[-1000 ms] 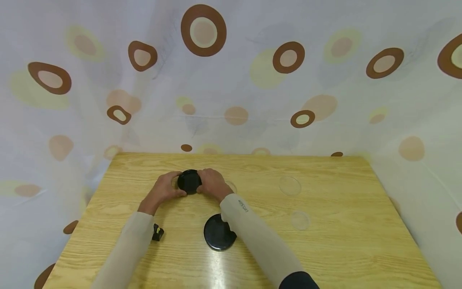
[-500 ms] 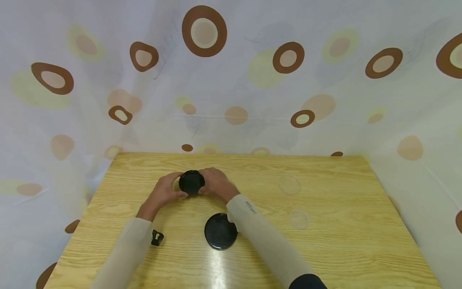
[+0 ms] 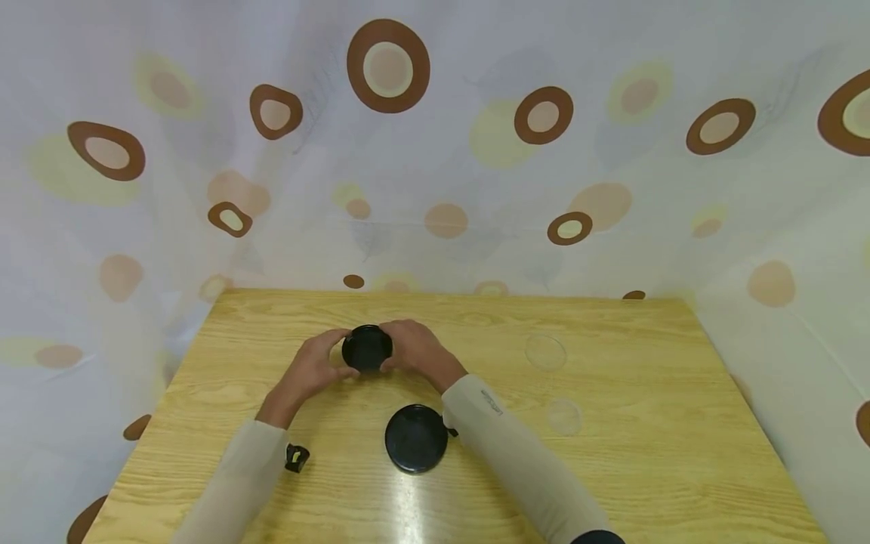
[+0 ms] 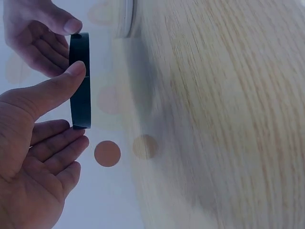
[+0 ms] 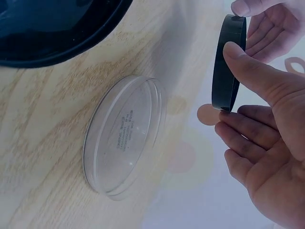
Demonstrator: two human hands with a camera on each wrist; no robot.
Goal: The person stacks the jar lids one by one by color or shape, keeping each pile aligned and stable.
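Both hands hold a small, shallow, round black dish (image 3: 367, 348) between them, above the far left part of the table. The left hand (image 3: 318, 366) grips its left edge, thumb at the near side and fingers at the far side. Opposite it, the right hand (image 3: 416, 349) pinches the right edge in the same way. Seen edge-on in the left wrist view, the black dish (image 4: 81, 81) is clear of the tabletop. A larger black round dish (image 3: 416, 438) lies nearer, beside the right sleeve. In the right wrist view a clear petri dish (image 5: 125, 138) lies below the right hand.
Two clear round dishes, one at the back (image 3: 546, 353) and one nearer (image 3: 564, 417), lie on the right half of the wooden table (image 3: 666, 453). A small black piece with a yellow mark (image 3: 297, 458) shows at the left sleeve. A patterned curtain (image 3: 503, 189) surrounds the table's far edge and sides.
The hands and the small black dish have shifted slightly to the right, still gripped from both sides. The right forearm has moved right, uncovering more of the larger black dish.
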